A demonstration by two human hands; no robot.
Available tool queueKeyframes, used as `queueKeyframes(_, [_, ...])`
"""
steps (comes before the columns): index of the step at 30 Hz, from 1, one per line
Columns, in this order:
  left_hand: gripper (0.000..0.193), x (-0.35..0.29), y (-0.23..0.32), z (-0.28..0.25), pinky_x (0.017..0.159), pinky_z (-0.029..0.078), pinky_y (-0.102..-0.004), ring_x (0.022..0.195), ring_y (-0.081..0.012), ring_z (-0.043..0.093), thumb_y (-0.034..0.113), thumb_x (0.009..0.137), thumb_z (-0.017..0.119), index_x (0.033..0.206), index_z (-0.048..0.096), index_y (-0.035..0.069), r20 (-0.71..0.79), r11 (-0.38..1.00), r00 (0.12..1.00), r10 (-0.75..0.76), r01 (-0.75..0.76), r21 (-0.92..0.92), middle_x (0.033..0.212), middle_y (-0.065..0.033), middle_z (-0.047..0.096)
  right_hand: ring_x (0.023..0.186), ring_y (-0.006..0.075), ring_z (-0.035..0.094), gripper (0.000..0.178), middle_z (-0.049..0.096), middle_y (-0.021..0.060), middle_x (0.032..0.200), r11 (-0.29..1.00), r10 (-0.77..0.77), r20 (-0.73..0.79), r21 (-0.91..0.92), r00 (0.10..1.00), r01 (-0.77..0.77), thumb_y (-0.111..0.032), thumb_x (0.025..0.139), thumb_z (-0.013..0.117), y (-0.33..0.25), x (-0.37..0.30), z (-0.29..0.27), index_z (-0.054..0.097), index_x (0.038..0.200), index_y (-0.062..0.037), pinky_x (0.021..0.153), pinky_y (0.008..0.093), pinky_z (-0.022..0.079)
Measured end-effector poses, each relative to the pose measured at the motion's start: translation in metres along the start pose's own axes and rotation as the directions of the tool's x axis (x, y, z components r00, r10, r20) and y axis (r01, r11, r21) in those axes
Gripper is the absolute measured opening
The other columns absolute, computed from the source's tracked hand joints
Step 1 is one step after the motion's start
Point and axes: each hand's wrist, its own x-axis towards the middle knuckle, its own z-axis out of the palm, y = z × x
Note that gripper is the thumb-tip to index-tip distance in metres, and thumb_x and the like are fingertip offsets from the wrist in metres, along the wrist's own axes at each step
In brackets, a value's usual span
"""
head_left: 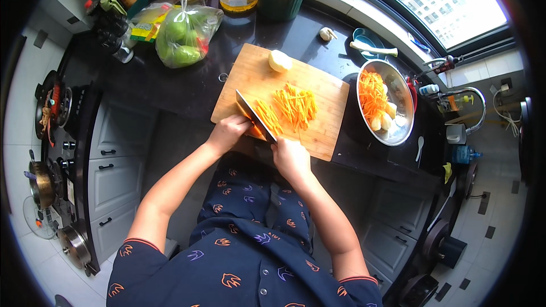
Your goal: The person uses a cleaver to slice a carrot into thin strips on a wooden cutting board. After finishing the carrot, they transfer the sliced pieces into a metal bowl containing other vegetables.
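My right hand (291, 158) grips the handle of a kitchen knife (254, 115), its broad blade angled up to the left over the cutting board (333, 99). Beside the blade, my left hand (228, 132) presses its curled fingers on an orange carrot piece (255, 131), partly hidden by the fingers and knife. Thin carrot strips (267, 115) lie against the blade's other side. A larger heap of carrot shreds (297, 106) rests mid-board. Near the board's far edge sits a pale peeled potato (280, 61).
Right of the board stands a metal bowl (405, 115) with shredded carrot and pale peeled pieces. Behind are a garlic bulb (327, 34), a peeler-like tool (373, 49) on a blue dish, and a plastic bag (185, 40) of green produce. A white spoon (420, 148) lies near the sink side.
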Motion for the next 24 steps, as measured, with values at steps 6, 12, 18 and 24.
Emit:
queueKeyframes(6, [0.013,0.001,0.003,-0.001,0.076,0.058,-0.0375,0.087,-0.0274,0.069,0.007,0.079,0.068,0.092,0.070,0.007,-0.028,1.000,0.999,-0.017,0.017,-0.009,0.093,-0.0078,0.070,0.080,0.0442,0.069,0.023,0.070,0.0241,0.081,0.997,0.051,-0.035,0.054,0.998,-0.049,-0.025,0.092,0.067,-0.002,0.012,0.012,0.069,0.093,-0.0018,0.074,0.0529,0.056])
queueKeyframes(12, [0.012,0.000,-0.003,-0.002,0.076,0.058,-0.0364,0.089,-0.0279,0.069,0.005,0.080,0.066,0.092,0.070,0.006,-0.012,1.000,1.000,0.011,-0.011,-0.027,0.094,-0.0085,0.069,0.080,0.0433,0.070,0.022,0.071,0.0229,0.082,0.990,-0.002,-0.127,0.138,0.992,0.020,-0.026,0.092,0.067,0.021,0.010,0.015,0.069,0.094,-0.0040,0.073,0.0535,0.056])
queueKeyframes(18, [0.014,-0.005,-0.002,-0.002,0.077,0.059,-0.0352,0.092,-0.0261,0.069,0.005,0.080,0.065,0.092,0.072,0.005,-0.026,1.000,1.000,0.000,-0.001,-0.017,0.097,-0.0067,0.070,0.078,0.0432,0.070,0.020,0.070,0.0232,0.079,0.996,-0.053,-0.070,0.070,0.996,0.058,-0.023,0.094,0.065,0.004,-0.004,0.000,0.068,0.092,-0.0037,0.071,0.0534,0.056])
queueKeyframes(24, [0.016,-0.003,-0.004,-0.002,0.077,0.059,-0.0354,0.092,-0.0260,0.069,0.005,0.080,0.064,0.093,0.073,0.006,0.002,1.000,1.000,0.002,-0.001,-0.020,0.099,-0.0063,0.071,0.077,0.0425,0.070,0.018,0.070,0.0232,0.077,1.000,-0.008,-0.029,-0.002,1.000,0.008,-0.022,0.094,0.064,-0.002,-0.004,0.002,0.068,0.092,-0.0045,0.070,0.0536,0.056])
